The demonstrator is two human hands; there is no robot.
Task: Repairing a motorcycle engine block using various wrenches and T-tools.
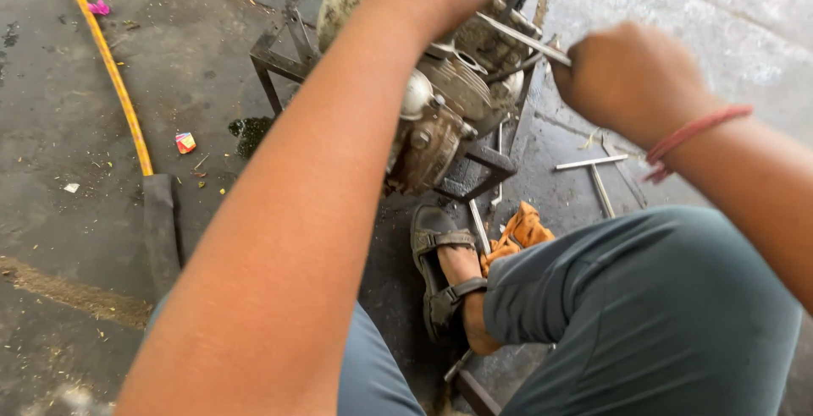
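Engine [440,103] dull greasy metal; rag [521,231] orange cloth; floor [68,86] rough concrete.

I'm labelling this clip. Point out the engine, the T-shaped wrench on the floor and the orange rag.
engine [440,107]: head view, finned metal side.
T-shaped wrench [593,163]: head view, crossbar.
orange rag [521,231]: head view, crumpled middle.

small red-yellow wrapper [185,142] on floor, left

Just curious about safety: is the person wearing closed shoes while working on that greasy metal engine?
No, the foot beside the greasy metal engine is in an open, strapped grey sandal.
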